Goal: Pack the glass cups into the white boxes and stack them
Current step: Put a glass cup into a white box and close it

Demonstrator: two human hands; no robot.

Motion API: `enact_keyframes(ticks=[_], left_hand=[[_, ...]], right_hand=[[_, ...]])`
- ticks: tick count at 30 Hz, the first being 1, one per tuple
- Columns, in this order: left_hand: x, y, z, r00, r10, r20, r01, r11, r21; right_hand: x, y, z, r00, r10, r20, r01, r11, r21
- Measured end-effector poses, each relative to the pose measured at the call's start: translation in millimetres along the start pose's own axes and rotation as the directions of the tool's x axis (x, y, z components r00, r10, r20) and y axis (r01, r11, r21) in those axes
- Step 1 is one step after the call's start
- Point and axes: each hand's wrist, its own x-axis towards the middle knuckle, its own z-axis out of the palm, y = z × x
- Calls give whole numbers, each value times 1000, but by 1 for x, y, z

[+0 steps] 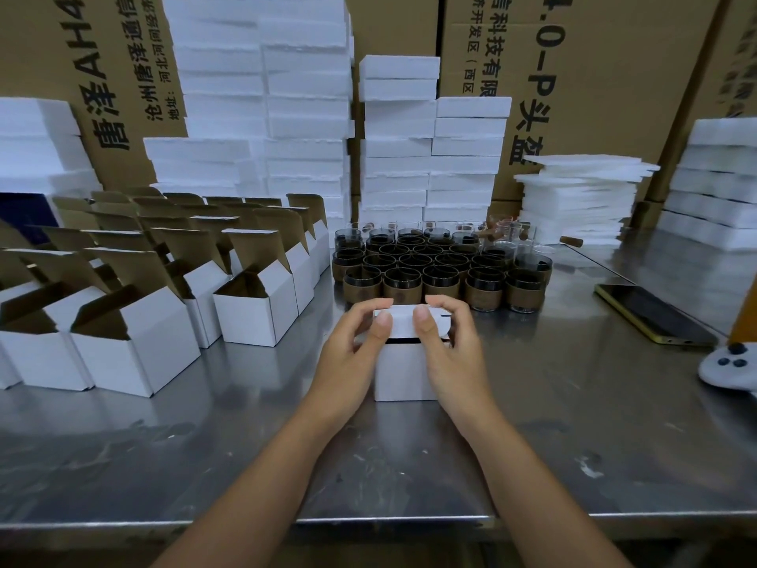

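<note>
A small white box [403, 373] stands on the steel table [573, 424] in front of me. A white foam piece [403, 323] sits in its top opening. My left hand [360, 342] and my right hand [446, 342] grip this piece from either side, thumbs on its near face. Behind the box stand several dark glass cups [442, 268] with brown sleeves, packed in rows. To the left, several open white boxes [254, 309] stand with their brown-lined flaps up.
Tall stacks of white foam blocks [266, 96] and thin foam sheets [581, 194] line the back, against big cardboard cartons [594, 75]. A phone [655, 313] lies at the right, with a white controller [729, 368] near the table's right edge.
</note>
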Motion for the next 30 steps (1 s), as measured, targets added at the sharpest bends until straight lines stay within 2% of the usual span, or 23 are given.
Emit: enact_keyframes(ticks=[6,10,12,14,16,18,21,25,30], left_hand=[[1,-1,-1,1000,15,9,-15,1000,-16],[2,-6,-1,998,-36,50,39,996,-75],[4,-8,0,996,-56,67,63,991,-117],[5,-7,0,994,-64,85,75,989,-126],[6,-6,0,995,-60,84,72,987,-146],[6,-6,0,997,-55,61,64,986,-155],[4,-7,0,997,-78,24,80,990,-118],[4,-9,3,995,-96,-8,96,994,-49],[11,-4,10,995,-97,17,98,995,-26]], right_hand=[[1,6,-1,1000,2,9,-2,1000,-2],[1,7,-1,998,66,20,-66,998,-3],[0,7,2,998,61,20,-60,997,-57],[-3,7,3,999,-32,-4,31,982,-187],[-6,7,3,984,-179,-15,163,924,-345],[-7,9,1,971,-238,10,219,878,-426],[-11,8,3,978,-204,45,201,862,-464],[-19,3,3,986,-164,22,153,851,-503],[-20,-1,-9,995,-37,94,85,802,-592]])
